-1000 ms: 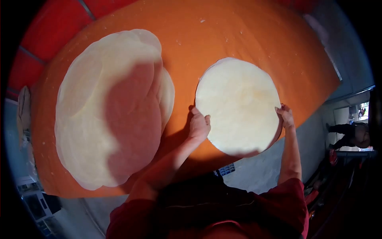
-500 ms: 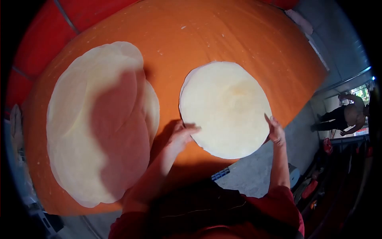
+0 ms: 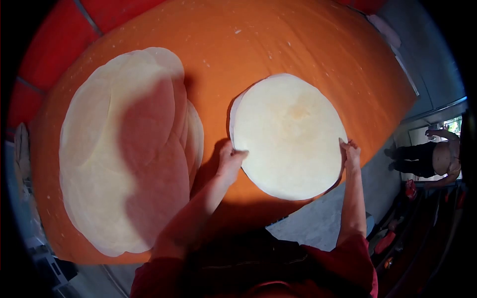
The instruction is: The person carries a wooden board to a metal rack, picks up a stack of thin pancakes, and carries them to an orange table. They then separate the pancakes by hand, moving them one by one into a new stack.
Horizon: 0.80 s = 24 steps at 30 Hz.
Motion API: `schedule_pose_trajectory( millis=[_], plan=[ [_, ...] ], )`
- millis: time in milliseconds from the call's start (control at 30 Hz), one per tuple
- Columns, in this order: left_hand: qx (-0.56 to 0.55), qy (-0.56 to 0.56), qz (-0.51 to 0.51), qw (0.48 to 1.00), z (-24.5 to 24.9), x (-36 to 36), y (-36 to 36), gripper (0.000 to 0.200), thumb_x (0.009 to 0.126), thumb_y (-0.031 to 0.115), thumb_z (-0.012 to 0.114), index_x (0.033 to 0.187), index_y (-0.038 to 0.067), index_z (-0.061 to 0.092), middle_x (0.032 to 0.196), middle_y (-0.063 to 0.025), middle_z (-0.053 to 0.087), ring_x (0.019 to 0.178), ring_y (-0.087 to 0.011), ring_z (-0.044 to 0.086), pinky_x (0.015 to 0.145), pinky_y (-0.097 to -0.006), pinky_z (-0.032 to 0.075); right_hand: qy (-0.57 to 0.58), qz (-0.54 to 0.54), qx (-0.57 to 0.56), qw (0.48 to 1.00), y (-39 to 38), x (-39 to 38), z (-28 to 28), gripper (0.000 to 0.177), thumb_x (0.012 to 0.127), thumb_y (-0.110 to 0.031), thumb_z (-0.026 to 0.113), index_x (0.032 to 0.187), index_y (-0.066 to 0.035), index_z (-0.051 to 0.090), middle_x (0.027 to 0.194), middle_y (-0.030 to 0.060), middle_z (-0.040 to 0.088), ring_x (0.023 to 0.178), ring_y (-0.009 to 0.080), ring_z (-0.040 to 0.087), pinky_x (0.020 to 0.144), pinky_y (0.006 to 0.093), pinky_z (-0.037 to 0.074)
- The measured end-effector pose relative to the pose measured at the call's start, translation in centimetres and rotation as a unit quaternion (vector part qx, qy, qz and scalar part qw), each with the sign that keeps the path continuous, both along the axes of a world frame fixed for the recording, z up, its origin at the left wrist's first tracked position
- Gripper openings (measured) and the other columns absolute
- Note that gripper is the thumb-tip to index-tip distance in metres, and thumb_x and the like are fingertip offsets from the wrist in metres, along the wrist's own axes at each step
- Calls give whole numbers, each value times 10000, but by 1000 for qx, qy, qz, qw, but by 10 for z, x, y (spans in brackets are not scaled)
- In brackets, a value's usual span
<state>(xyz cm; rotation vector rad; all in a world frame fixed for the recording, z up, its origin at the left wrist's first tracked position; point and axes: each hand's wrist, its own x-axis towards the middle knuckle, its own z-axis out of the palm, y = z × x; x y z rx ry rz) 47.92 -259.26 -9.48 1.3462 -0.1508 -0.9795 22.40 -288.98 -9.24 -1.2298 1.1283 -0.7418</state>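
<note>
A large, thin, pale round sheet (image 3: 293, 144), looking like flatbread with a faint brown patch, lies in front of me over the orange cloth. Its lower left rim is pinched by my left hand (image 3: 231, 160), thumb on top and the other fingers mostly hidden. On the opposite rim my right hand (image 3: 351, 149) grips with thumb and fingers closed. A second layer shows along the upper left edge. To the left is a wide spread of overlapping pale round sheets (image 3: 94, 188), partly under my shadow.
Orange cloth (image 3: 223, 44) covers the table; its near edge runs below the held sheet, with grey floor (image 3: 308, 228) beyond. Red padded panels (image 3: 54, 54) border the far left. Another person (image 3: 430, 156) stands off to the right, away from the table.
My hands have closed more firmly on the rims, the right one with its thumb now bent over the edge. The held sheet sits slightly further right in view. The other person's arms have shifted.
</note>
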Motion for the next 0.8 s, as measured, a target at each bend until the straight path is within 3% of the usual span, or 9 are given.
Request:
schedule_pose_trajectory(
  millis=[67, 167, 233, 333, 367, 467, 633, 733, 800],
  plan=[
    [-78, 81, -31, 993, 4, 1, 4, 237, 703, -44, 534, 932, 17, 528, 872, -58, 569, 840, -160, 544, 754, -283, 430, -3, 56, -38, 998, -22, 6, 11, 243, 787, -95, 543, 997, 28, 541, 918, 77, 576, 846, 143, 547, 774, 261, 432],
    [-228, 207, -29, 951, -16, 25, 11, 280, 720, -52, 516, 993, 11, 514, 908, -63, 570, 846, -169, 545, 768, -295, 427, -72, 122, 130, 981, -23, 14, 27, 335, 821, -249, 525, 1039, 5, 525, 965, 61, 564, 876, 131, 530, 777, 260, 424],
    [-174, 76, -27, 981, 0, 30, -1, 459, 733, -38, 535, 1155, 27, 366, 1027, -69, 520, 938, -155, 502, 828, -292, 391, -13, 131, 103, 986, -61, -21, -20, 354, 823, -300, 526, 1051, -30, 523, 973, 38, 565, 881, 133, 529, 775, 270, 429],
    [-12, -165, -23, 986, -25, 18, -16, 706, 749, -18, 547, 1303, 76, 119, 1178, -80, 414, 1054, -141, 405, 881, -265, 332, 155, 35, -113, 981, -10, 26, 9, 485, 797, -391, 537, 1026, 34, 496, 997, 102, 530, 939, 157, 490, 804, 246, 384],
    [16, -156, -29, 987, -16, 14, -14, 772, 764, 5, 540, 1326, 99, 18, 1240, -92, 352, 1091, -149, 365, 899, -260, 309, 163, 33, -116, 979, -17, 24, 3, 492, 792, -395, 543, 1021, 38, 494, 991, 110, 531, 937, 159, 492, 801, 248, 385],
    [-19, -196, -23, 980, 3, 12, -11, 785, 771, 22, 536, 1330, 112, -8, 1263, -102, 330, 1113, -169, 354, 918, -274, 293, 174, 36, -120, 977, -38, 15, -11, 508, 782, -401, 555, 1014, 46, 487, 981, 129, 531, 935, 164, 493, 799, 253, 386],
    [99, -267, -62, 956, 6, 13, -14, 773, 782, 77, 517, 1320, 80, -39, 1276, -184, 306, 1146, -267, 347, 945, -308, 275, 167, 52, -185, 967, -26, 24, -17, 503, 778, -394, 563, 1015, 44, 482, 977, 131, 530, 922, 162, 496, 803, 249, 379],
    [72, -310, -35, 948, -32, 19, -11, 722, 774, 92, 517, 1310, 47, 36, 1254, -212, 326, 1135, -304, 365, 944, -328, 285, 139, 86, -219, 962, -35, 22, -22, 412, 790, -310, 570, 1009, 32, 501, 987, 102, 542, 907, 152, 509, 796, 256, 399],
    [30, -288, -31, 957, -37, 34, -8, 567, 771, 83, 509, 1245, 21, 206, 1166, -177, 397, 1030, -272, 430, 873, -334, 346, -40, 123, 48, 990, -41, 5, -26, 321, 792, -231, 567, 991, 19, 528, 967, 78, 559, 887, 136, 520, 786, 259, 416]
  ],
)
